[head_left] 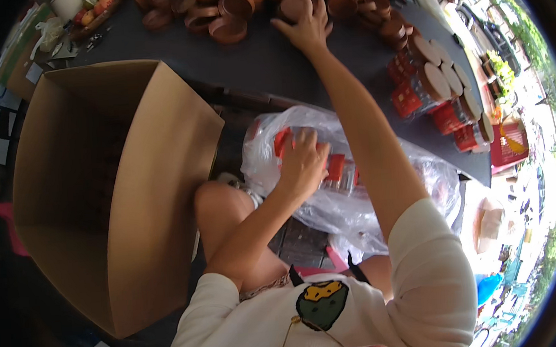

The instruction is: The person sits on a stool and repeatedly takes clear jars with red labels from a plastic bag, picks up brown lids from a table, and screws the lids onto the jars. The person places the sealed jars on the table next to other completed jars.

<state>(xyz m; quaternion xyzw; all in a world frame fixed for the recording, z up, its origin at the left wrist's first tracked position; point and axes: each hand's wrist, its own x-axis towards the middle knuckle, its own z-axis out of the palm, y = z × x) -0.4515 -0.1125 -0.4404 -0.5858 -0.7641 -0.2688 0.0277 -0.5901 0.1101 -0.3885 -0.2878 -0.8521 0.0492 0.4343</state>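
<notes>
My left hand (303,164) reaches into a clear plastic bag (264,119) by my knees. Its fingers curl around a clear jar with a red label (282,141), partly hidden by the hand. More red-labelled jars (337,168) lie in the bag beside it. My right arm stretches across to the far side of the dark table, where my right hand (311,28) has its thumb and fingers about a round brown lid (291,9). Many similar brown lids (228,29) are heaped around that hand.
An open cardboard box (156,182) stands at my left, its inside dark. Several jars with brown lids (436,82) sit in rows on the table's right side. At the far left is a basket of fruit (96,12). A red crate (508,144) stands beyond the right table edge.
</notes>
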